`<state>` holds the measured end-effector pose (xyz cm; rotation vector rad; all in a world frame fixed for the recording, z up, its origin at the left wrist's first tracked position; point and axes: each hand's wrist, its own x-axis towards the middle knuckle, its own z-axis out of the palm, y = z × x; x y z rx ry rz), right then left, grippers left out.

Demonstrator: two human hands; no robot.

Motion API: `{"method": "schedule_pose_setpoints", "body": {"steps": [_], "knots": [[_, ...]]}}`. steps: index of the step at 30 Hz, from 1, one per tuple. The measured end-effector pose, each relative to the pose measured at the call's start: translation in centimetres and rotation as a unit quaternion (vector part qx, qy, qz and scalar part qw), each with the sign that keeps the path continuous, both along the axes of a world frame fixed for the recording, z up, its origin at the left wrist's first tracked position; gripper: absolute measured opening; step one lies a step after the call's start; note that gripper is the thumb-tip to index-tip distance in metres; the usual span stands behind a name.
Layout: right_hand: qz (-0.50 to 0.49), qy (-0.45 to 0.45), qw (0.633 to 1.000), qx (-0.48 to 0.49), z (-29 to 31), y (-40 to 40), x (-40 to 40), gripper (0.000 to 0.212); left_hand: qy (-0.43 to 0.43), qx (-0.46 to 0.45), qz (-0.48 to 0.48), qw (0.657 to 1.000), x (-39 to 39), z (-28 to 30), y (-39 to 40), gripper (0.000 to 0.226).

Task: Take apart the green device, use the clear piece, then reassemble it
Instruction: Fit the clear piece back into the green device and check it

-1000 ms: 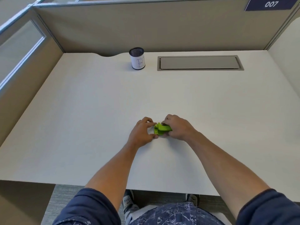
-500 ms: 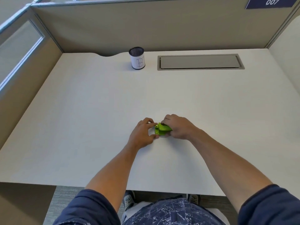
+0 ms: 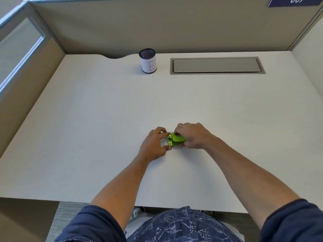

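Your left hand [image 3: 155,145] and right hand [image 3: 194,136] both pinch the green device [image 3: 175,140] mid-frame on the white desk [image 3: 87,128] — cup [image 3: 148,60] and grey hatch [image 3: 216,65] up top, tan walls [image 3: 157,27] around.

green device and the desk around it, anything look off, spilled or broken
Nothing stands out. The green device sits on the desk, gripped by the left hand and right hand, with no visible damage. The cup stands upright; nothing spilled.
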<state>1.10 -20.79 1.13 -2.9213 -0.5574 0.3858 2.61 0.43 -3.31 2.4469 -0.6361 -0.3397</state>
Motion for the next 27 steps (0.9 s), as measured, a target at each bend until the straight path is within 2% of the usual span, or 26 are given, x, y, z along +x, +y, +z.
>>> {"method": "schedule_pose_setpoints", "body": {"steps": [5,14,27], "knots": [[0.016,-0.013,1.000,-0.017,-0.3,0.0,0.2,0.038,-0.001,0.005,-0.008,1.000,0.1,-0.1,0.0,0.061],[-0.038,0.063,0.996,0.056,0.0,-0.6,0.9,0.039,0.016,-0.015,0.013,1.000,0.0,-0.2,0.0,0.062],[-0.038,0.024,0.997,0.064,0.2,-1.2,0.8,0.039,0.028,-0.018,0.035,0.999,0.1,-0.3,-0.2,0.061]]}}
